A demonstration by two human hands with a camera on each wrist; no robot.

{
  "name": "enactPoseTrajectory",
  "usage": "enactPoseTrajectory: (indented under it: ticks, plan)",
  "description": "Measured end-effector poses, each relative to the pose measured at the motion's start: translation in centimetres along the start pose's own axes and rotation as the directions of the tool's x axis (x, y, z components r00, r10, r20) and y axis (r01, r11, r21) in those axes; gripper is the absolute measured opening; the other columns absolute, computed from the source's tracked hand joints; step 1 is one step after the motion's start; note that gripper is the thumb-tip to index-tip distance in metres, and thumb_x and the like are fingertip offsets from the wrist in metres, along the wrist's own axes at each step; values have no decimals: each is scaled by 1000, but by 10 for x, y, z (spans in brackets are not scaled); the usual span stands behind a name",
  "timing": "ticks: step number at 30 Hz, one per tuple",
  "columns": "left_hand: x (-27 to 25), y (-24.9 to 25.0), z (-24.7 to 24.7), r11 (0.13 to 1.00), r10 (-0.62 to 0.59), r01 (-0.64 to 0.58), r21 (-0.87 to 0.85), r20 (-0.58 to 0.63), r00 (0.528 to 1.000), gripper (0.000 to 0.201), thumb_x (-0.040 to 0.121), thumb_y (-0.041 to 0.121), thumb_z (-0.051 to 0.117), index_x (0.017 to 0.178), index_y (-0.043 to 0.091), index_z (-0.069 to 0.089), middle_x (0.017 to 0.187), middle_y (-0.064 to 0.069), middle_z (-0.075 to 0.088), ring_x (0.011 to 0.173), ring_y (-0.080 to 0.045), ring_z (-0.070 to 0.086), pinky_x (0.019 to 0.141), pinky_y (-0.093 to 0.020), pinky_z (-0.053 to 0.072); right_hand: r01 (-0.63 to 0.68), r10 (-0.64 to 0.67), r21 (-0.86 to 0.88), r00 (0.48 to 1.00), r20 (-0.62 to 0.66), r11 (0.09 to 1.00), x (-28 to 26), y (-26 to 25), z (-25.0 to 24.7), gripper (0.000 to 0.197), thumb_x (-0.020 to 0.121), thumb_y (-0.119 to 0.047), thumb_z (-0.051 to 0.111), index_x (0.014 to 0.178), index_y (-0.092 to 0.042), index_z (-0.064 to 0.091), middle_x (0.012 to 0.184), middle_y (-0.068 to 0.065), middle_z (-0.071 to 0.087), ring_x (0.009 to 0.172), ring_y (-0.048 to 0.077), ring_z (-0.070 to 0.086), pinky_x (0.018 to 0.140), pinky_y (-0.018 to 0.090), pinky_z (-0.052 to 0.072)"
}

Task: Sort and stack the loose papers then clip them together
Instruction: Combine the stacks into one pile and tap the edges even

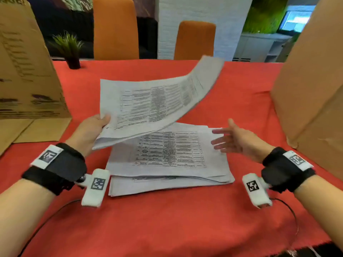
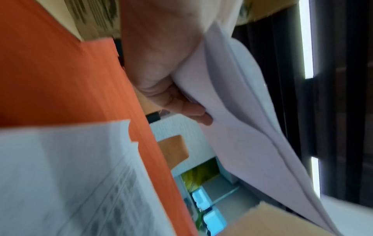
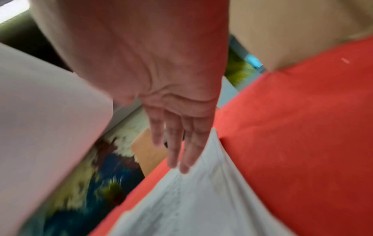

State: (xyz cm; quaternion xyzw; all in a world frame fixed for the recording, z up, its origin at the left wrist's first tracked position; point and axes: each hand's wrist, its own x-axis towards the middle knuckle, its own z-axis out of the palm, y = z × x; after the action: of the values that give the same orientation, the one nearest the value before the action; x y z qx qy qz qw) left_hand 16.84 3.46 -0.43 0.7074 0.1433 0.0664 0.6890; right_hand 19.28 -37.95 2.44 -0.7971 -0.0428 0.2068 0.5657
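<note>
A stack of printed papers (image 1: 170, 160) lies on the red tablecloth (image 1: 167, 219) in front of me. My left hand (image 1: 92, 128) grips the near left corner of a few lifted sheets (image 1: 154, 101), thumb on top; they arch up and away above the stack. The left wrist view shows my fingers (image 2: 191, 110) curled under the lifted sheets (image 2: 238, 127), with the stack (image 2: 70, 175) below. My right hand (image 1: 232, 138) is spread flat at the stack's right edge, holding nothing. In the right wrist view its fingertips (image 3: 181, 162) hover at the stack (image 3: 191, 199), contact unclear.
Tall cardboard boxes stand at the left (image 1: 27, 71) and right (image 1: 311, 99) of the table. A small potted plant (image 1: 70, 49) sits at the far left edge. Two orange chairs (image 1: 194, 39) stand behind the table. Cables trail from the wrist cameras over the near cloth.
</note>
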Motion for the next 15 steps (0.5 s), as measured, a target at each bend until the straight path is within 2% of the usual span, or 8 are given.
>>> enactPoseTrajectory:
  ticks: [2, 4, 7, 9, 11, 12, 14, 15]
  plan:
    - [-15, -2, 28, 992, 36, -40, 121, 33, 999, 17, 100, 18, 45, 106, 13, 60, 92, 3, 66, 61, 5, 67, 53, -10, 50, -45, 34, 472, 999, 33, 880, 3, 1, -15, 80, 87, -75, 29, 128, -11, 55, 121, 21, 66, 111, 36, 64, 103, 49, 43]
    - [-23, -6, 39, 992, -31, 24, 121, 57, 998, 24, 100, 19, 46, 115, 5, 59, 104, -8, 69, 74, -11, 69, 58, -21, 54, -67, 6, 560, 994, 110, 826, 3, 5, -19, 78, 85, -72, 39, 131, -11, 53, 128, 18, 63, 117, 33, 61, 104, 49, 43]
    - [-28, -17, 43, 968, -66, 49, 246, 65, 996, 27, 97, 16, 51, 120, 4, 57, 110, -15, 69, 82, -23, 66, 65, -30, 57, -23, -2, 234, 994, 109, 972, 9, 18, -8, 38, 96, -22, 54, 131, -6, 55, 122, 14, 67, 106, 22, 69, 92, 39, 55]
    - [-26, -23, 37, 898, 45, -41, 438, 0, 999, 30, 92, 20, 61, 118, 5, 57, 107, -10, 67, 87, -22, 64, 69, -32, 52, -29, 27, -64, 999, -26, 998, 13, 25, -1, 38, 92, 1, 55, 130, 0, 54, 101, 6, 73, 83, 11, 72, 75, 26, 59]
    - [-18, -25, 25, 775, 46, 7, 631, -66, 997, 53, 86, 36, 65, 127, 5, 51, 121, -11, 60, 110, -27, 58, 82, -35, 47, -100, 48, -263, 979, -197, 960, 21, 35, -6, 51, 91, -10, 63, 137, 2, 45, 95, -1, 64, 81, 13, 65, 66, 25, 54]
    - [-19, -26, 21, 748, -46, 105, 655, -107, 993, 67, 85, 43, 64, 135, 3, 44, 132, -13, 54, 120, -30, 53, 91, -38, 45, -158, 88, -273, 964, -251, 949, 25, 39, -10, 57, 90, -20, 66, 137, 2, 43, 101, 2, 60, 85, 16, 61, 69, 28, 54]
    - [-22, -27, 23, 785, -273, 269, 558, -78, 959, 77, 84, 48, 64, 138, -1, 39, 137, -16, 51, 120, -32, 54, 98, -39, 45, -231, 186, -178, 953, -238, 957, 35, 44, -14, 55, 87, -31, 68, 129, 1, 52, 113, 8, 64, 97, 21, 64, 78, 34, 57]
    - [-23, -29, 25, 834, -351, 318, 452, -12, 936, 69, 85, 45, 64, 133, 0, 45, 130, -16, 59, 110, -31, 61, 92, -39, 50, -249, 219, -138, 955, -199, 959, 37, 40, -11, 50, 86, -32, 69, 124, -2, 57, 115, 9, 67, 102, 24, 65, 81, 35, 56]
